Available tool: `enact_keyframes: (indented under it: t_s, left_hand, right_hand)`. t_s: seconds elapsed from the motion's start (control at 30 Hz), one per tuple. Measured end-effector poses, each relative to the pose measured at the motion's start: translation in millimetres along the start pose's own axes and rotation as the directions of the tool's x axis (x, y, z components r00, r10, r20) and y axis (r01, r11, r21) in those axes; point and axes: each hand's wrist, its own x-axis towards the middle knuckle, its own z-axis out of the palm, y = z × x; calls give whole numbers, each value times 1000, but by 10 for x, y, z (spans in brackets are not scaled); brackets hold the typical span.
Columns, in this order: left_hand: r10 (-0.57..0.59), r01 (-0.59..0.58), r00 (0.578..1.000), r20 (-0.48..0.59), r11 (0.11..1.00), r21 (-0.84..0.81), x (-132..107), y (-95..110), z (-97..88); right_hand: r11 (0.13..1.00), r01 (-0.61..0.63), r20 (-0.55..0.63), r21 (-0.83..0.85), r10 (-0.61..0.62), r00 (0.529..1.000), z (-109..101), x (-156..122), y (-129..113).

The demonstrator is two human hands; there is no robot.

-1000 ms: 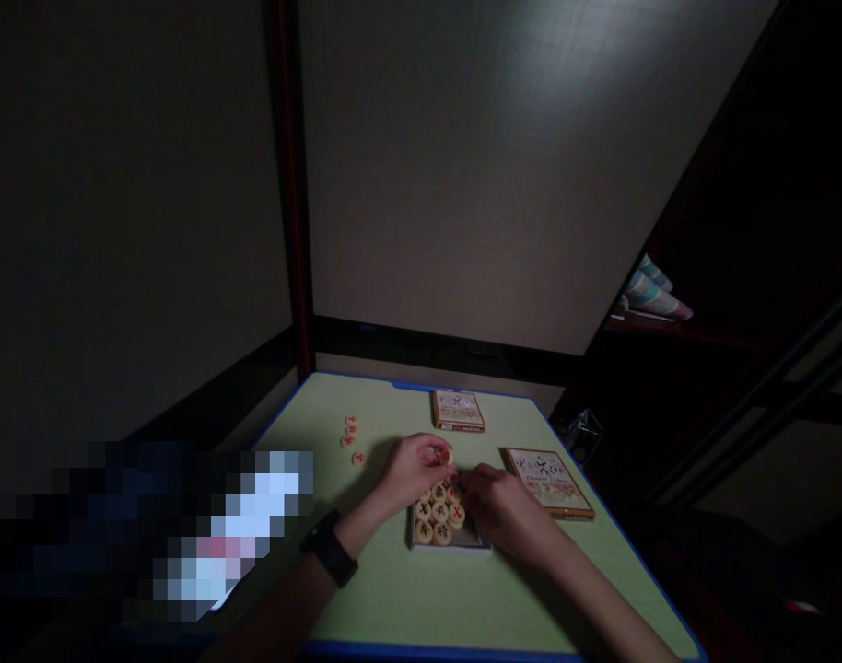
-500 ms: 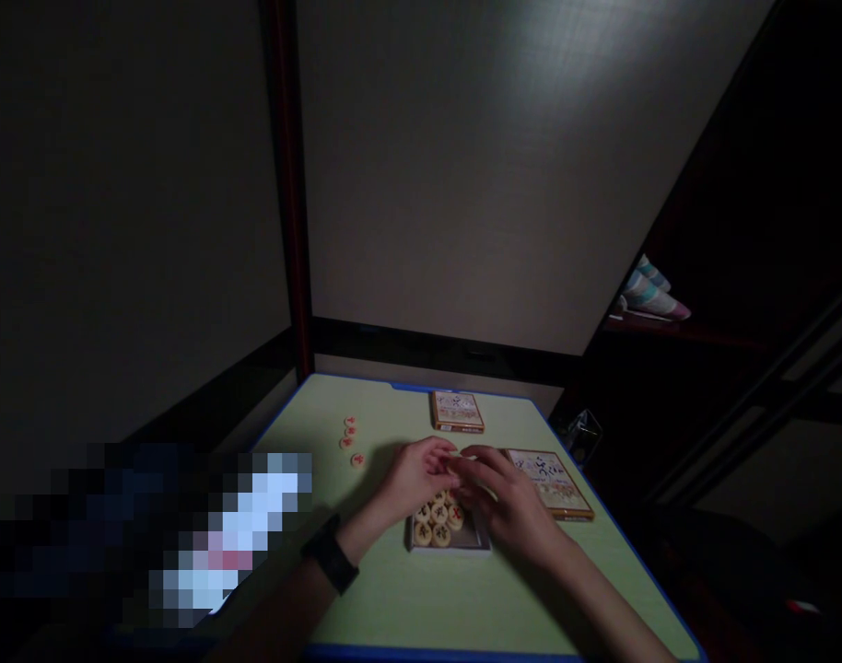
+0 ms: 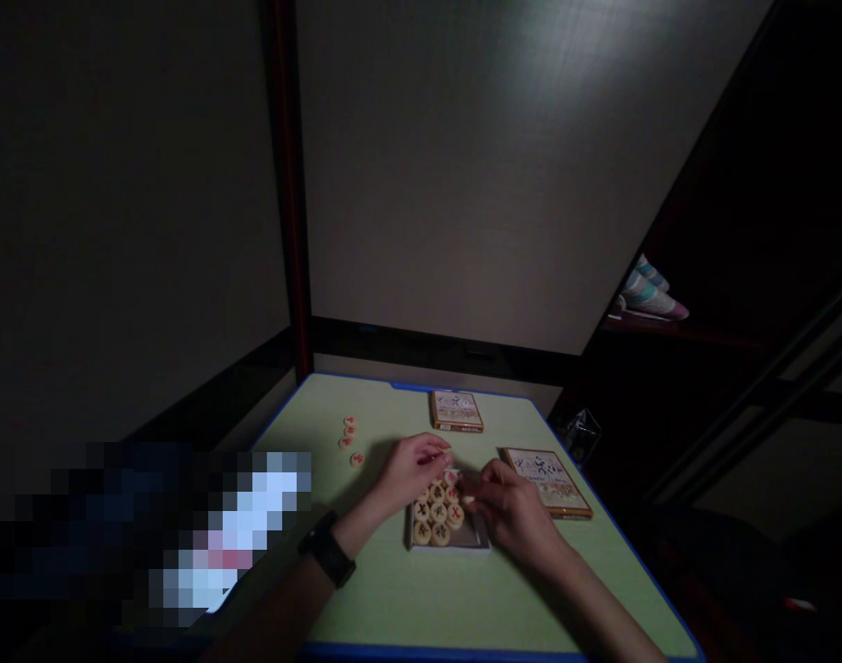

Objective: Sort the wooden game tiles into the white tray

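A shallow box (image 3: 471,541) on the table holds round wooden Chinese chess pieces (image 3: 439,512) with black or red characters. My left hand (image 3: 411,471), a dark band on its wrist, hovers over the box's far left part. Its fingers are bent together; what they hold, if anything, I cannot make out. At the right side of the box, my right hand (image 3: 516,508) pinches a pale chess piece (image 3: 468,500) between thumb and fingers. My hands cover part of the box's far end.
Several red-marked pieces (image 3: 350,431) lie at the table's left. One printed box (image 3: 458,411) rests at the back, and a larger printed lid (image 3: 549,482) lies to the right. A lit, blurred screen (image 3: 245,529) is at the left edge. Walls stand behind the green table (image 3: 393,599).
My hands have moved apart. The right hand has shifted right and down, showing a piece in its fingers; more pieces in the box and more of the lid are visible.
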Motion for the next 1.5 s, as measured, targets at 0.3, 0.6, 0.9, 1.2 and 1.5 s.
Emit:
enact_keyframes:
  t_s: [0.3, 0.6, 0.9, 1.2, 1.5]
  left_hand:
    - [37, -34, 997, -69, 999, 37, 27, -13, -15]
    - [34, -28, 995, -91, 997, 65, 26, 9, -6]
    - [73, -52, 988, -139, 988, 145, 35, 32, -30]
    - [58, 115, 990, -132, 236, 965, -116, 445, -386]
    - [-224, 212, 960, -171, 173, 962, -119, 344, -845]
  right_hand:
    - [995, -90, 72, 46, 86, 994, 22, 27, 7]
    - [998, -65, 121, -18, 67, 990, -47, 47, -3]
    - [999, -33, 108, -44, 37, 993, -70, 46, -131]
    - [1000, 24, 8, 4, -24, 1000, -71, 158, -138]
    - [998, -26, 140, -49, 32, 990, -91, 913, -8]
